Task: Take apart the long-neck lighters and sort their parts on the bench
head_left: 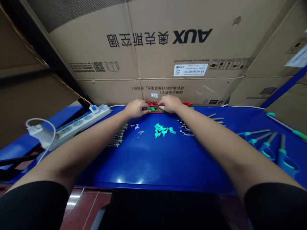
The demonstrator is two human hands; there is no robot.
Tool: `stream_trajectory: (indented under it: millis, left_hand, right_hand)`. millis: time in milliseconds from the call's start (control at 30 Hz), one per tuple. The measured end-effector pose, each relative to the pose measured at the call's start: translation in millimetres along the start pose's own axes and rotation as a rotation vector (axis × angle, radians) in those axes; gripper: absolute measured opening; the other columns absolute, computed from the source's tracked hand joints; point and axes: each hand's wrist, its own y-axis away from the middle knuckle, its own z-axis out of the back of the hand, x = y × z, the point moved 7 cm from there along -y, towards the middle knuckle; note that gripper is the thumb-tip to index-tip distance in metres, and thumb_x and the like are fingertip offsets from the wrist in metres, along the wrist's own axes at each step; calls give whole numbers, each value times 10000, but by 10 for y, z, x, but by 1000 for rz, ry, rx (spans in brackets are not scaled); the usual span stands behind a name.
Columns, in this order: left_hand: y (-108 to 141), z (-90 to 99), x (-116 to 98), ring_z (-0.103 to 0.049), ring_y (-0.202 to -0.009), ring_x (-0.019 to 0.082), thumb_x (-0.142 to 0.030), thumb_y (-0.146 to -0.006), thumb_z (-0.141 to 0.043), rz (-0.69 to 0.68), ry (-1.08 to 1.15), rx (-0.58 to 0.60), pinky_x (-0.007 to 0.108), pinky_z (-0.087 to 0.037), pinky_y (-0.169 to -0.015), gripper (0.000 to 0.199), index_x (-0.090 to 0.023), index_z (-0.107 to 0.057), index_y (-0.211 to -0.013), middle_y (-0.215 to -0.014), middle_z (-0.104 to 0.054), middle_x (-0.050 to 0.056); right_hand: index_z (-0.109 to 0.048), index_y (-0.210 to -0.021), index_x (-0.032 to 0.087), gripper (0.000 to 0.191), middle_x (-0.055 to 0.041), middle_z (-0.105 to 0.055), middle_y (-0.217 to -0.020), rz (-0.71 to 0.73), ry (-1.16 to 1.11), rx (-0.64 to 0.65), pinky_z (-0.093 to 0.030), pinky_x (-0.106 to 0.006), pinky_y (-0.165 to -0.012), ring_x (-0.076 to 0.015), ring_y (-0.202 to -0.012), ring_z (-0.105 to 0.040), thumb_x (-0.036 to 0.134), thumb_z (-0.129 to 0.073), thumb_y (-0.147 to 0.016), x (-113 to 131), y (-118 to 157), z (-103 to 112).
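My left hand point(135, 108) and my right hand point(169, 103) meet at the far edge of the blue table, with their fingers pinched on a red and green plastic part point(153, 107). The hands hide much of it. Another red plastic piece point(187, 103) lies just right of my right hand. Nearer me, a heap of teal plastic parts point(161, 130) lies on the blue table point(153, 163). Small metal pieces point(135, 127) and a row of metal rods point(117, 136) lie to the left. Dark and metal small parts point(183, 127) lie to the right.
Several blue-and-teal utility lighters point(267, 150) lie at the right of the table. A white power strip point(79, 124) with a plugged-in cable lies at the left. Large cardboard boxes point(153, 54) stand along the far edge, and a metal shelf frame point(43, 54) rises at the left.
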Motion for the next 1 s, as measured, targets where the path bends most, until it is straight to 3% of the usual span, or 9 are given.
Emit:
stream_trajectory:
  millis: [167, 367, 500, 633, 733, 867, 1000]
  left_hand:
    - [42, 14, 23, -615, -864, 213, -431, -907, -583, 1, 6, -16, 322, -444, -735, 278, -232, -760, -988, -914, -679, 75]
    - [66, -19, 40, -608, -872, 209, -434, -903, -599, 2, 3, -29, 314, -445, -741, 260, -227, -743, -966, -905, -670, 64]
    - [85, -31, 35, -611, -882, 207, -433, -905, -598, -3, 7, -30, 310, -450, -757, 258, -224, -738, -964, -922, -677, 62]
    - [100, -21, 31, -613, -887, 210, -415, -901, -601, 1, 11, -31, 312, -454, -757, 250, -220, -744, -964, -923, -678, 66]
    - [101, -15, 26, -612, -878, 208, -419, -900, -601, -2, 14, -27, 311, -452, -747, 254, -222, -750, -959, -913, -677, 64]
    - [101, -13, 19, -609, -870, 206, -419, -898, -603, -4, 11, -23, 309, -446, -739, 251, -225, -753, -952, -913, -677, 66]
    - [100, -7, 11, -611, -877, 214, -408, -895, -606, 1, 11, -25, 318, -441, -736, 236, -231, -752, -950, -911, -680, 68]
  right_hand:
    - [-773, -1028, 275, 273, -32, -745, -1024, 26, -8, -4, -417, -284, -637, -204, -889, -641, 360, -559, -880, -25, -52, -16]
    - [-735, -1093, 203, 334, -109, -707, -1155, 9, -1, -96, -425, -323, -710, -257, -974, -627, 319, -473, -922, -18, -59, 66]
    - [-752, -1023, 237, 260, -59, -722, -1073, 86, -35, -29, -428, -298, -710, -225, -934, -635, 313, -550, -876, 18, -105, -22]
    - [-756, -1077, 252, 278, -44, -709, -1102, 153, -73, 33, -434, -271, -741, -194, -958, -634, 317, -580, -872, 49, -123, -75]
    - [-756, -1104, 242, 312, -58, -707, -1095, 136, -84, 62, -436, -275, -717, -194, -936, -635, 394, -580, -896, 43, -144, -74]
    - [-770, -993, 224, 260, -40, -724, -997, 107, -84, 94, -432, -264, -677, -168, -840, -634, 394, -610, -880, 30, -187, -67]
    - [-762, -986, 221, 246, -55, -717, -1058, 93, -52, 30, -426, -279, -687, -194, -913, -631, 368, -593, -887, 14, -195, 16]
